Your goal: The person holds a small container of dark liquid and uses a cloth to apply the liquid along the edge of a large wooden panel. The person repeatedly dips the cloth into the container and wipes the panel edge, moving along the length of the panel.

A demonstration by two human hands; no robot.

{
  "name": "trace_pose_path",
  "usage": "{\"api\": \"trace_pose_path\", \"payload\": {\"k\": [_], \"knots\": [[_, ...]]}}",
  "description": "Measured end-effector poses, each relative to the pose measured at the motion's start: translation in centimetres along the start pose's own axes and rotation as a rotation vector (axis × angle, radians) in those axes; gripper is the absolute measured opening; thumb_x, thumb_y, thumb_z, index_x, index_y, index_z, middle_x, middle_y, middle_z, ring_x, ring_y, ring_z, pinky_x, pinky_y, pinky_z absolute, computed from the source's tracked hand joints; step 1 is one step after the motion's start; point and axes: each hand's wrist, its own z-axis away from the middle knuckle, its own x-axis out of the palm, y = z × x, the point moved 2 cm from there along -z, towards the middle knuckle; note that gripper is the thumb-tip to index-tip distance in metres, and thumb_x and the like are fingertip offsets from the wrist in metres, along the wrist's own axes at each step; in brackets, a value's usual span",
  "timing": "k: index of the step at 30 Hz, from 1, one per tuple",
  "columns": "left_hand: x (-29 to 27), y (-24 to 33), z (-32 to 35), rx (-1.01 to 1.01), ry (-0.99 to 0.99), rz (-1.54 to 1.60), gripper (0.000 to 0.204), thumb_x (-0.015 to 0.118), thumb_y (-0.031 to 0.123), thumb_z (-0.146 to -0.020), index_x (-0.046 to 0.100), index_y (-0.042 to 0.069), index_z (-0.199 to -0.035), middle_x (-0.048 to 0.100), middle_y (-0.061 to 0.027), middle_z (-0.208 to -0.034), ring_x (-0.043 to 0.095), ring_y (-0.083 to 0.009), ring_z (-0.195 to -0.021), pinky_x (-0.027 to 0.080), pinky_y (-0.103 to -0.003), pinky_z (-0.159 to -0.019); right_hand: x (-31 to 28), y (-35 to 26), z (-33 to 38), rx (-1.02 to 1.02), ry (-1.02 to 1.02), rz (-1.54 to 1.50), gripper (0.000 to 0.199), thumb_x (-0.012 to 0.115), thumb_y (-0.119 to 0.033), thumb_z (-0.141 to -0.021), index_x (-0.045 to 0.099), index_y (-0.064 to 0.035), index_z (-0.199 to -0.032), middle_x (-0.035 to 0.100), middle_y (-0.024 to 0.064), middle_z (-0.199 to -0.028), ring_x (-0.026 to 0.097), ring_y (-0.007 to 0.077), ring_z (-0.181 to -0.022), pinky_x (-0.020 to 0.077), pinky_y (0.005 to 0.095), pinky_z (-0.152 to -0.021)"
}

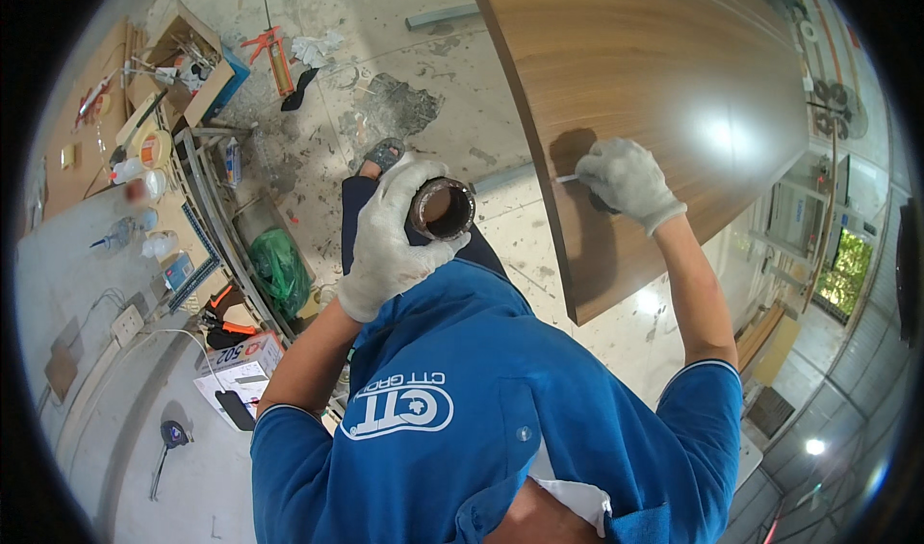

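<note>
My left hand point(390, 241), in a whitish work glove, is wrapped round an open round can point(469, 209) in front of my body. The can has a dark, crusted rim, and brown shows inside it. Over to the right, my right hand point(626, 180), gloved too, is closed above the near left part of a brown wood-grain panel point(635, 82). A thin pale tip juts from its fingers and a dark bit shows beneath; what it grips I cannot make out. The hand's shadow falls on the panel.
On the left stands a workbench point(77, 284) with tape rolls, bottles, orange-handled tools point(226, 318), a power strip point(127, 324) and a carton point(241, 371). A green plastic bag point(281, 265) lies below it. A caulking gun point(277, 63) and a metal bar point(441, 17) lie on the stained floor.
</note>
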Motion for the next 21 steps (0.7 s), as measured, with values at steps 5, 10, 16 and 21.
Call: {"api": "trace_pose_path", "payload": {"k": [5, 10, 16, 21], "knots": [[1.0, -0.3, 1.2, -0.023, 0.002, 0.044, 0.072, 0.094, 0.006, -0.065, 0.061, 0.002, -0.128, 0.067, -0.0171, -0.126, 0.068, -0.032, -0.115, 0.053, -0.039, -0.103, 0.8, 0.2, -0.4, -0.01, 0.204, 0.047, 0.008, 0.068, -0.018, -0.09, 0.074, -0.0137, -0.087, 0.066, 0.0073, -0.086, 0.067, 0.0291, -0.089, 0.0554, 0.0451, -0.08], [1.4, 0.0, 1.9, 0.057, 0.01, -0.03, 0.074, 0.094, 0.007, -0.065, 0.06, 0.002, -0.13, 0.068, -0.0166, -0.123, 0.069, -0.0316, -0.112, 0.054, -0.039, -0.101, 2.1, -1.0, 4.4, -0.08, -0.065, 0.069, 0.007, 0.068, -0.017, -0.087, 0.074, -0.0151, -0.086, 0.064, 0.0065, -0.086, 0.066, 0.03, -0.087, 0.0549, 0.0445, -0.079], [2.3, 0.2, 2.7, 0.078, -0.009, -0.008, 0.073, 0.094, 0.009, -0.066, 0.06, 0.003, -0.13, 0.069, -0.015, -0.121, 0.069, -0.0317, -0.11, 0.054, -0.038, -0.099, 2.4, -1.5, 6.4, 0.038, 0.043, -0.044, 0.008, 0.066, -0.02, -0.088, 0.073, -0.0163, -0.086, 0.065, 0.0078, -0.088, 0.066, 0.0318, -0.089, 0.0551, 0.0461, -0.078], [2.9, 0.4, 3.0, 0.045, -0.077, -0.01, 0.072, 0.09, 0.002, -0.069, 0.057, 0.001, -0.133, 0.067, -0.0138, -0.123, 0.066, -0.027, -0.113, 0.052, -0.037, -0.101, 4.2, -2.2, 9.0, 0.039, -0.018, 0.022, 0.009, 0.066, -0.02, -0.087, 0.071, -0.0134, -0.083, 0.065, 0.0091, -0.086, 0.066, 0.0316, -0.088, 0.0548, 0.046, -0.078]]}}
